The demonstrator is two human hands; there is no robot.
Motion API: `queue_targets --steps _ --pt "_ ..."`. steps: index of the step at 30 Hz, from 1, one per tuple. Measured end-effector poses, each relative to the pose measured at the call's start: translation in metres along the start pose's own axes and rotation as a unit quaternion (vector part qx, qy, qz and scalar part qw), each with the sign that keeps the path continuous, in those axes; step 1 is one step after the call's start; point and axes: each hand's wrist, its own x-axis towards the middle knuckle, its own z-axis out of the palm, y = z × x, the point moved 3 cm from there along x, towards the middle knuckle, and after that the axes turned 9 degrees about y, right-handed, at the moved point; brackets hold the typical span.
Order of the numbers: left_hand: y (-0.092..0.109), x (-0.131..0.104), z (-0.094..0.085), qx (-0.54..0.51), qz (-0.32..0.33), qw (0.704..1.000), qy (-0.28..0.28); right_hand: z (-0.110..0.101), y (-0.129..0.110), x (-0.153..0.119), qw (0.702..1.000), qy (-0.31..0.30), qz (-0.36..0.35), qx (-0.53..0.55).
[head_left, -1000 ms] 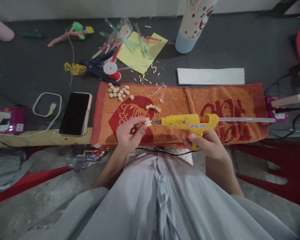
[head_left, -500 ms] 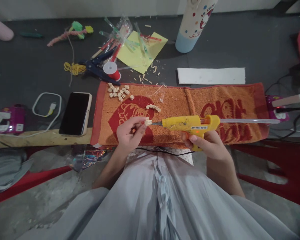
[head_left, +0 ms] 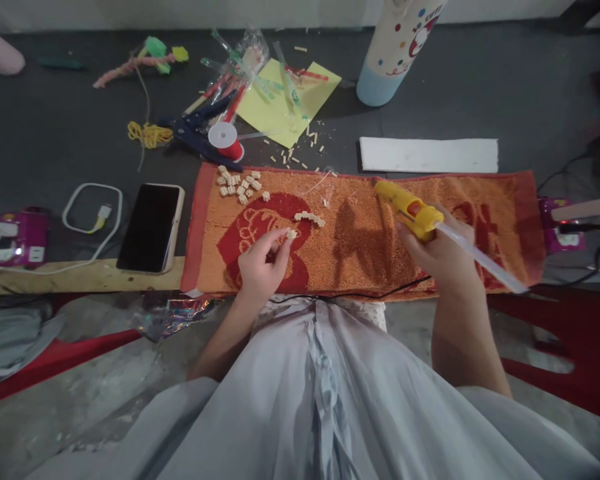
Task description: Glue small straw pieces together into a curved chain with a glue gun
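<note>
Jutting from left fingertips (head_left: 283, 233), small piece (head_left: 291, 235) (pale)

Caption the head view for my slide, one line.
Left hand pinches a small pale piece while the right hand holds a yellow glue gun over an orange towel.

1 phone (head_left: 151, 228), 1 dotted bottle (head_left: 386, 70), white cable (head_left: 104, 213)

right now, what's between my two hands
In the head view, orange towel with a shadow and, nearer the body, a black cord. The left hand pinches a pale piece; the right hand grips the yellow glue gun.
</note>
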Motion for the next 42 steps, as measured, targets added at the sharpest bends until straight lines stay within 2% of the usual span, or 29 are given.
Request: queue_targets --steps 1,4,6,8,12,16,19,24,28,33,42 --pt "-0.002 -0.001 0.001 0.02 0.0 1.0 -0.001 -0.001 0.003 0.004 0.995 0.034 -0.037 -0.089" --pt "-0.009 -0.002 0.006 0.072 -0.01 0.997 -0.011 0.002 0.009 0.016 0.956 0.042 -0.123 -0.262" --pt "-0.012 -0.002 0.008 0.091 -0.015 0.996 -0.02 0.004 0.014 0.021 0.934 0.046 -0.151 -0.32" --pt "-0.014 -0.001 0.011 0.098 -0.023 0.994 -0.03 0.005 0.015 0.023 0.924 0.041 -0.16 -0.344" --pt "-0.019 0.0 0.014 0.103 -0.055 0.992 -0.051 0.002 0.001 0.019 0.933 -0.022 -0.164 -0.319" --pt "-0.02 0.0 0.016 0.115 -0.082 0.987 -0.08 0.007 -0.038 0.02 0.942 -0.046 -0.173 -0.284" --pt "-0.019 0.0 0.017 0.126 -0.09 0.984 -0.091 0.026 -0.068 0.027 0.959 -0.083 -0.192 -0.191" --pt "-0.017 0.001 0.017 0.132 -0.099 0.982 -0.097 0.063 -0.093 0.037 0.956 -0.152 -0.216 -0.126" --pt "-0.017 0.001 0.018 0.145 -0.096 0.98 -0.099 0.082 -0.101 0.035 0.954 -0.16 -0.229 -0.11" --pt "-0.015 0.003 0.02 0.183 -0.078 0.975 -0.098 0.101 -0.1 0.031 0.954 -0.165 -0.226 -0.107" --pt "-0.014 0.002 0.023 0.209 -0.042 0.972 -0.098 0.11 -0.095 0.031 0.959 -0.18 -0.209 -0.068"
